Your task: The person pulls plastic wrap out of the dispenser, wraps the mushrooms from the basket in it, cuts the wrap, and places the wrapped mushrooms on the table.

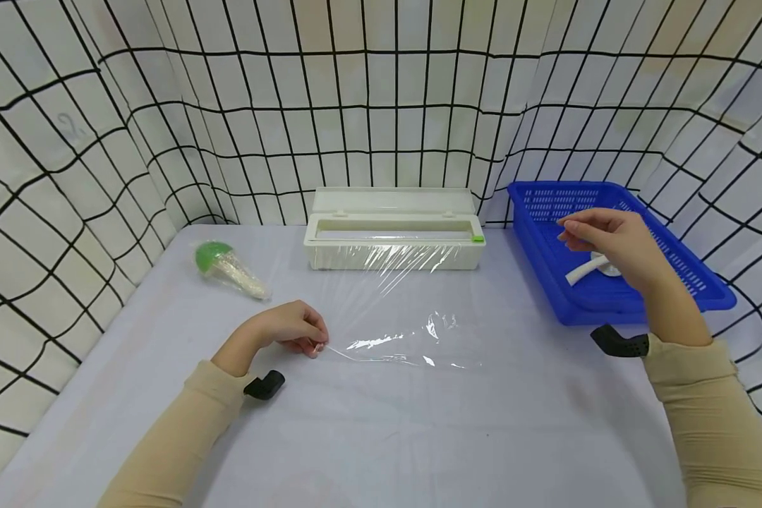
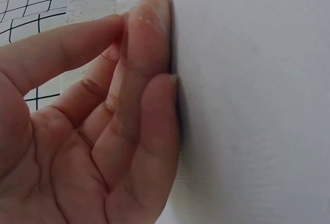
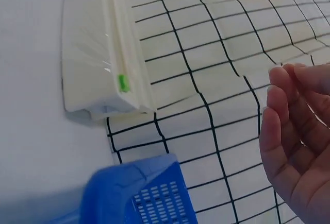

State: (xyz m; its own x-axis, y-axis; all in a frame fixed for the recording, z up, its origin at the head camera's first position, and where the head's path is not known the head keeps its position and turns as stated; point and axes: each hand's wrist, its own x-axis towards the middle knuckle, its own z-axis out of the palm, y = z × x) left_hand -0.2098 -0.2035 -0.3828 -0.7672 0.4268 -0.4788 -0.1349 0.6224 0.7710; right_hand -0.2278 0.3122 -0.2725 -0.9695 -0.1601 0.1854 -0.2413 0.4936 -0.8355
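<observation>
A corner of the cling film [image 1: 394,310] is pinched by the left hand [image 1: 292,329], while the right hand [image 1: 609,240] is held loosely curled and empty over the blue basket [image 1: 711,289]. With one corner held, the film could be bunched or stuck to itself.

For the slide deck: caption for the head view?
Left hand pinches cling film pulled from its dispenser; right hand hovers over blue basket.

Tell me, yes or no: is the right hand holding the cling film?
No: the right hand hangs empty above the blue basket, while the left hand pinches the cling film.
</observation>
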